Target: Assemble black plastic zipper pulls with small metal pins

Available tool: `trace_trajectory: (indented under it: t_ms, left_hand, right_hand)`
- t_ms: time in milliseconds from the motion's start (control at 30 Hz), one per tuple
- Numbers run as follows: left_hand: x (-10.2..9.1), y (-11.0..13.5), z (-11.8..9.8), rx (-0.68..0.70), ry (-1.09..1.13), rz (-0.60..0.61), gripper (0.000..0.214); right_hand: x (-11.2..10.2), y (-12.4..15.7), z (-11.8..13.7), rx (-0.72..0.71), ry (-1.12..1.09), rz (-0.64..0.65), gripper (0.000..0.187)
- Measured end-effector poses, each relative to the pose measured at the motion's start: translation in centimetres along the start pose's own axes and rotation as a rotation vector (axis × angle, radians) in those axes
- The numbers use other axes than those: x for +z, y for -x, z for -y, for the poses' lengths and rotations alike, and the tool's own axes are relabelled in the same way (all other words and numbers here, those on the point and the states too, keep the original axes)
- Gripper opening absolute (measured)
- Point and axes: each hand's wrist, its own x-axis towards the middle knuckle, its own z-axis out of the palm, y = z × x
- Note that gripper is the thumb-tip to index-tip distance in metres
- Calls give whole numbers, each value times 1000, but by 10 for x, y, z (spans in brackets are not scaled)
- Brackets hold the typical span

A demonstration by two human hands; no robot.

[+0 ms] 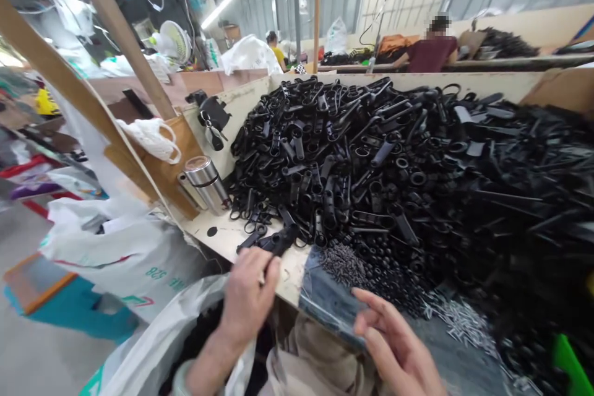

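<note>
My left hand is at the near left edge of the table, seen from the back with its fingers curled. It is closed on a black plastic part with a long flat body, and the fingertips are hidden behind the hand. Over the dark work mat, my right hand has loosely bent, parted fingers and nothing visible in them. Just beyond it lie small brown-grey pieces, small black rings and silver pins. A large heap of black plastic parts rises behind these.
A steel flask stands left of the heap, near hanging keys. An open white sack with black contents sits below my left arm. Something green is at lower right. A person works at a far bench.
</note>
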Motion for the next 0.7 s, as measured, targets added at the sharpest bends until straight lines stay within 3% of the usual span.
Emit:
trace_trajectory:
  t_ms: [67,133,267,400,533,633,700]
  left_hand:
    - [-1,-15,28,-28,-103,-103,19]
    - [8,-22,45,-41,-176,-172,29]
    - [33,-21,57,40,-242,-159,55]
    - [43,-16,65,105,-289,-109,40]
    - [42,-12,74,139,-320,-91,37]
    - [41,-11,76,147,-330,-79,37]
    - [40,-13,76,142,-335,-77,37]
  right_hand:
    - [8,-21,11,-88,196,96,31]
    - [18,-50,23,-212,403,167,23]
    - [50,-117,44,-338,837,205,17]
    - [94,-168,60,-346,990,206,12]
    - [131,-195,64,-379,1085,229,18]
    - [143,-207,64,-406,1101,260,16]
    - [140,-213,65,-430,1074,253,11]
